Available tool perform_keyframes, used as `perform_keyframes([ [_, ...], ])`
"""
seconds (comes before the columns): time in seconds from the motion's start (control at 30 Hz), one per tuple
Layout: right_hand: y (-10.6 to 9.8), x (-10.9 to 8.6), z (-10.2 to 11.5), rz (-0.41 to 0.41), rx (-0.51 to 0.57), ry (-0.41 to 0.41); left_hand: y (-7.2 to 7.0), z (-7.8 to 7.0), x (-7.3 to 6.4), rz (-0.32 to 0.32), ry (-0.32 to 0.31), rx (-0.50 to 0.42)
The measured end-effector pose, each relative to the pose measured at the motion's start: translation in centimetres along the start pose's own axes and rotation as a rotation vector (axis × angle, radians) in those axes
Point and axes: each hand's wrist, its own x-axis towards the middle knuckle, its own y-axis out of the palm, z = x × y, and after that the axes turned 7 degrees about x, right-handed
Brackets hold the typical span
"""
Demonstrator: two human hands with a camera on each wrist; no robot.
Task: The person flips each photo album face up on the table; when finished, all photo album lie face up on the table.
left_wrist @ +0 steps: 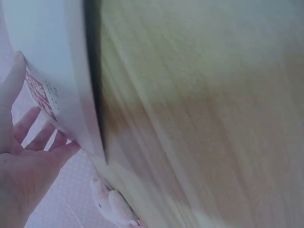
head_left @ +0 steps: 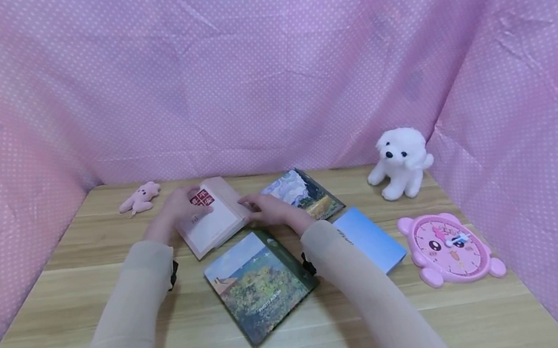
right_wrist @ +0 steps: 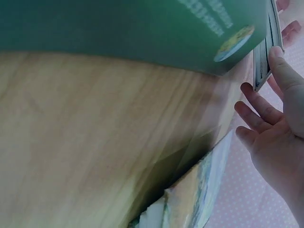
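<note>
And here we are at the tabletop (head_left: 57, 338), with the white album (head_left: 211, 224) up at the far side, left of centre, between both hands. The left hand (head_left: 179, 206) has the outer edge, thumb on the cover beside the red printed square, fingers tucked under the rim. Over on the other side the right hand (head_left: 269, 209) pinches a corner — thumb against the page edge, a finger behind it, and the remaining fingers spread loose, gripping nothing. A pale panel shows along the album's far right side; whether that's an opened cover, I can't tell from here.

So how far along are we? Early or midway, I'd judge: one album is in hand, and three others lie apart, none stacked. The green photo album (head_left: 264, 287) sits just beside it, nearer the person, picture side up. The landscape album (head_left: 302, 191) lies off to the right, and the blue album (head_left: 369, 238) is just beside that, partly hidden by the right sleeve (head_left: 356, 281). If sorting or gathering is the work, it looks far from finished — all four remain spread about.

Looking on untouched: the plush dog (head_left: 401, 167), the pink clock (head_left: 450, 248) and, at far left, the little pink toy (head_left: 140, 198).
</note>
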Motion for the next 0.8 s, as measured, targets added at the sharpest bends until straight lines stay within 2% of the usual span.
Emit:
perform_keyframes([
  [0.27,-0.5,-0.4,0.9,-0.04,0.045,-0.048,-0.6,-0.5,0.0,-0.065,0.041,-0.067],
  [0.5,-0.9,-0.8,1.6,-0.102,0.073,-0.107,-1.3,-1.0,-0.6,-0.065,0.047,-0.129],
  [0.8,-1.6,-1.0,2.3,-0.155,0.192,-0.196,-1.7,-1.3,-0.6,-0.061,0.08,-0.224],
])
